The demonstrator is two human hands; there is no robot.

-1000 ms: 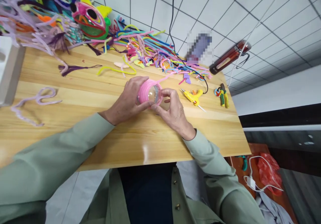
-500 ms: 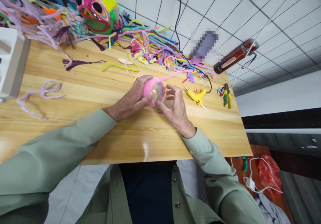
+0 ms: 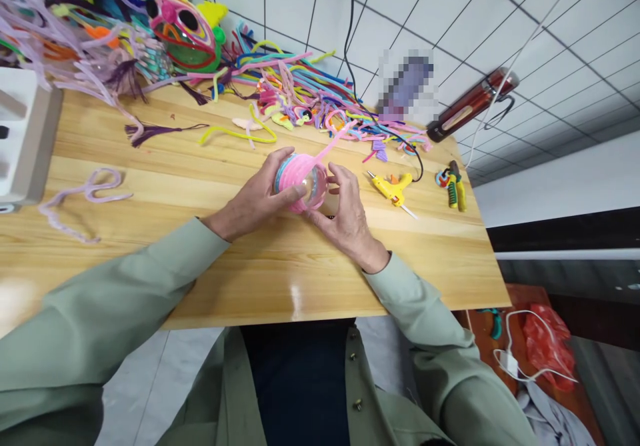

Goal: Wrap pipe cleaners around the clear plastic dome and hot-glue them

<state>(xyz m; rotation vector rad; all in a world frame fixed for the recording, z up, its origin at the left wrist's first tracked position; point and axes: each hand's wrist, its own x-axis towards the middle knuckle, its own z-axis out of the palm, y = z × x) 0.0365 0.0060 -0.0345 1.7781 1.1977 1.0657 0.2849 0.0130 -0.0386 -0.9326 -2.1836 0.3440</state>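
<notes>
Above the wooden table (image 3: 230,286), a small round clear container (image 3: 315,193) is held on its side between my two hands. Rows of pink pipe cleaner (image 3: 295,171) wrap its side, and a loose end sticks out up and to the right. A bluish band shows at its left end. My left hand (image 3: 257,199) grips the wrapped part, thumb pressed on the near side. At the clear right end, the curled fingers and thumb of my right hand (image 3: 347,216) hold the rim. The palms hide parts of the container.
A yellow glue gun (image 3: 393,189) and pliers (image 3: 454,186) lie to the right. Along the wall runs a pile of coloured pipe cleaners (image 3: 295,76), with a thermos (image 3: 473,105) at its right. A lilac pipe cleaner (image 3: 93,189) and a white-grey box (image 3: 37,139) are at left.
The container has tilted and shifted slightly left in my hands, so more of its pink-wrapped side and bluish left end show. The loose pink end now points more steeply upward.
</notes>
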